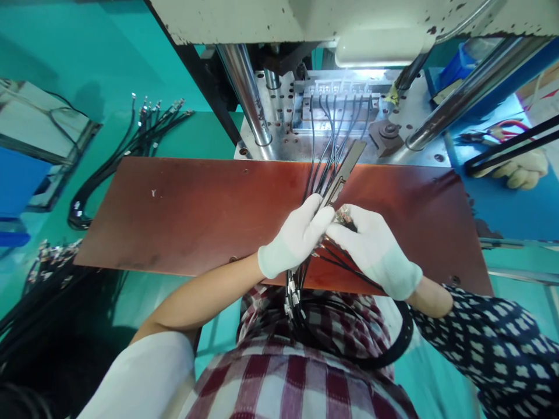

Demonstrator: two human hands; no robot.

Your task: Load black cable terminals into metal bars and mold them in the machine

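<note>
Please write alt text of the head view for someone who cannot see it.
The person's gloved left hand holds a flat metal strip above a brown board, beside the gloved right hand, which grips what look like cable ends. Beyond, thin cables lead to a metal fixture in a machine.

The left hand [299,235] hides the lower end of the metal strip [347,166], the right hand [373,250] partly covers cable ends [344,216] too small to make out, and the top edge cuts off the pale machine housing [283,20], the left edge the black cable heap [48,297].
</note>
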